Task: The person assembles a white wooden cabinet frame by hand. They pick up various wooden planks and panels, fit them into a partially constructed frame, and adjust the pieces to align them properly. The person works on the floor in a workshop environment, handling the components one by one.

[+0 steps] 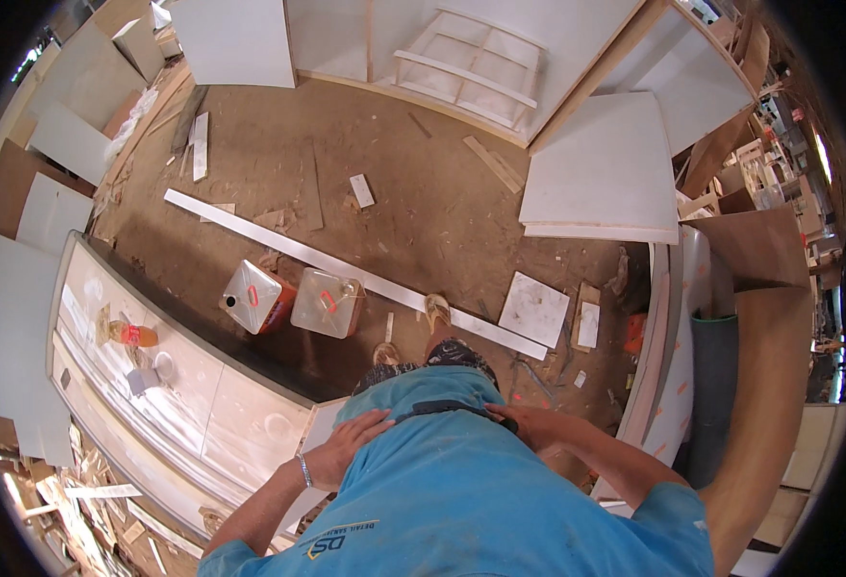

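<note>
My left hand (351, 441) rests at the left side of my waist, fingers stretched flat over my blue shirt (461, 481). A dark strap (432, 409) crosses the front of my waist, and the left fingertips reach its end. At the right side, my right hand (535, 427) presses against the waist beside the strap's thicker black end; most of its fingers are hidden, so its grip is unclear. Below, my feet (437, 308) stand by a long white strip of board (346, 274) on the floor. Two square metal cans (327, 303) with red handles stand left of my feet.
A long pale panel (192, 394) at the left carries a bottle of amber liquid (134, 335) and a small grey object (142, 382). White cabinet carcasses (331, 38) stand at the far side. Board offcuts (535, 308) litter the brown floor. A curved brown sheet (769, 385) rises at right.
</note>
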### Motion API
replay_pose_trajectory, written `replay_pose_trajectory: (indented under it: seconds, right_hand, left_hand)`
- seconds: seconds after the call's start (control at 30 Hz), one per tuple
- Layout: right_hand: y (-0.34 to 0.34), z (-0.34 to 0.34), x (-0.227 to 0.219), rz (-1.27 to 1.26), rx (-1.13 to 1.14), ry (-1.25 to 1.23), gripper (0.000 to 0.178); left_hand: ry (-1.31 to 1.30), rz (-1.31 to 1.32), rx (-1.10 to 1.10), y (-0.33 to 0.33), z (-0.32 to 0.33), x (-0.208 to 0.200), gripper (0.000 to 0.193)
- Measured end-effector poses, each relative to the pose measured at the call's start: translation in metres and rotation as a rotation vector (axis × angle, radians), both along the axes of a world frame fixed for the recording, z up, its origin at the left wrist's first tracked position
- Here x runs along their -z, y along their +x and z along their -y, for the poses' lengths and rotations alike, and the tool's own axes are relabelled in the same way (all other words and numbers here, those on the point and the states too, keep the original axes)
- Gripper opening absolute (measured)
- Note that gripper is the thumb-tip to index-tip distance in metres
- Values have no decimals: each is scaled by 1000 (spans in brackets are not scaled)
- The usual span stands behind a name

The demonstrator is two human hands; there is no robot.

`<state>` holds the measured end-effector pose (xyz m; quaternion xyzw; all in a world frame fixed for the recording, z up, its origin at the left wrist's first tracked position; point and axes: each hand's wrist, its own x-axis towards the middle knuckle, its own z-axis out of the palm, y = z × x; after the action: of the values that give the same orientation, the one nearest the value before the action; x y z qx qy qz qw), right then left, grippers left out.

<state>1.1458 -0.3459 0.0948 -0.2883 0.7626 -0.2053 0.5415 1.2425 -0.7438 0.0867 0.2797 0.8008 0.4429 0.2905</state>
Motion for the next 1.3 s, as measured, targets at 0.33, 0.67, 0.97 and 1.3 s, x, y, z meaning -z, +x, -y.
replay_pose_trajectory:
  seconds: [0.33,0.67,0.97,1.3]
  right_hand:
    - [-1,-10,9,-32,-54,-75,91]
    - [-7,-10,20,33,-58,-11,118]
    - [3,-19,22,-78,-114,-68,123]
    - [12,-39,12,-50,37,-60,96]
  left_hand:
    - [14,-8,-15,-3,-1,-2,104]
    - [-17,-6,14,-13,-2,-1,109]
    - [-19,18,44,-18,-5,3,107]
    - [47,47,160,-59,-20,9,104]
